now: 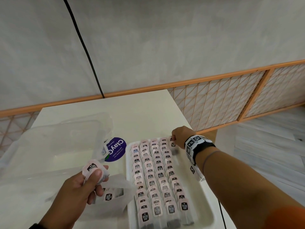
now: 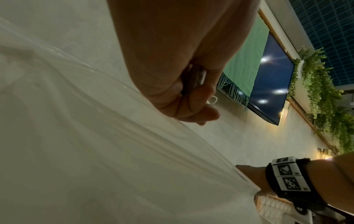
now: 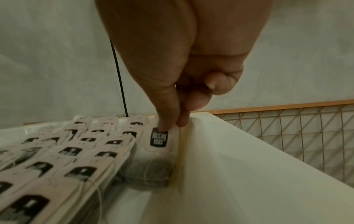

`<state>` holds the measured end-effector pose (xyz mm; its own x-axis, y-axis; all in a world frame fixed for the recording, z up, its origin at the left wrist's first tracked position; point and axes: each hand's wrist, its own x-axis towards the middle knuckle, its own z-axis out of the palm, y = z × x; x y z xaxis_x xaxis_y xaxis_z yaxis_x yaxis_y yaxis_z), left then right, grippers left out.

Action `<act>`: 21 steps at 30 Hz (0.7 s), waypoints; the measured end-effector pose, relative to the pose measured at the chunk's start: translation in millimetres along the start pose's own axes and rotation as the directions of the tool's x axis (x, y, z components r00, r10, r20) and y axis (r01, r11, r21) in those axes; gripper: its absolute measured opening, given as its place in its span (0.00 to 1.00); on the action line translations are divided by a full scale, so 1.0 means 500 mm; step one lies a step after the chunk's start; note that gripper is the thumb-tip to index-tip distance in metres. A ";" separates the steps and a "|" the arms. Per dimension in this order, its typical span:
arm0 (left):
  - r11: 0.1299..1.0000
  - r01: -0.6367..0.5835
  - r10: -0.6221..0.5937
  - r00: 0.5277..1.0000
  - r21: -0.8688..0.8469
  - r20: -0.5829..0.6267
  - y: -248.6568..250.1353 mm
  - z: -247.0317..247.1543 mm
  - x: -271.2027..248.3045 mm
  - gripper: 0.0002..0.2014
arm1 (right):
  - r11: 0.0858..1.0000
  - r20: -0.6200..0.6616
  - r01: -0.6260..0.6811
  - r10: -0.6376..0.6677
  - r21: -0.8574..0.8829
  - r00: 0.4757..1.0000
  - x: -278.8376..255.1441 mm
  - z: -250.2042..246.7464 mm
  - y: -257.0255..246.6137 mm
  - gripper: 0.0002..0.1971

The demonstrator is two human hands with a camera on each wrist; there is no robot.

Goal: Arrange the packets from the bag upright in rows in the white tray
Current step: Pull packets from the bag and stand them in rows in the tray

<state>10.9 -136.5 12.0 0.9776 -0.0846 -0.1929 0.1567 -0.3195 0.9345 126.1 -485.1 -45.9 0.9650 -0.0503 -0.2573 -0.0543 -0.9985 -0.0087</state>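
Observation:
The white tray (image 1: 128, 169) holds several rows of upright tea packets (image 1: 155, 176) with pink tags. At its far right corner my right hand (image 1: 173, 141) pinches the tag of one packet (image 1: 172, 144) that stands against the tray wall. The right wrist view shows those fingertips (image 3: 164, 121) on that packet's tag (image 3: 159, 139), beside the tray wall (image 3: 206, 159) and the filled rows (image 3: 76, 151). My left hand (image 1: 97, 174) grips a small bunch of packets (image 1: 91, 167) above the translucent bag (image 1: 118, 187), which has a few packets inside. In the left wrist view, that hand (image 2: 197, 97) is curled round them.
A clear plastic box (image 1: 49, 146) lies on the table's left side. A purple round label (image 1: 115, 151) sits between it and the tray. The table's right edge (image 1: 184, 116) runs close beside the tray. A wooden lattice panel (image 1: 231, 100) and a black cable (image 1: 82, 47) stand behind.

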 end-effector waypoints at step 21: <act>0.997 -0.051 0.042 0.985 0.049 0.167 0.047 0.050 0.003 0.08 | 0.693 -0.231 0.405 -0.335 0.596 0.913 -0.188 -0.121 -0.160 0.12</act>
<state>12.5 -167.9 26.3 0.9459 -0.2547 -0.2010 0.0998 -0.3611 0.9272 55.4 -401.6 37.3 0.9589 0.2835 -0.0086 0.2006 -0.6994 -0.6860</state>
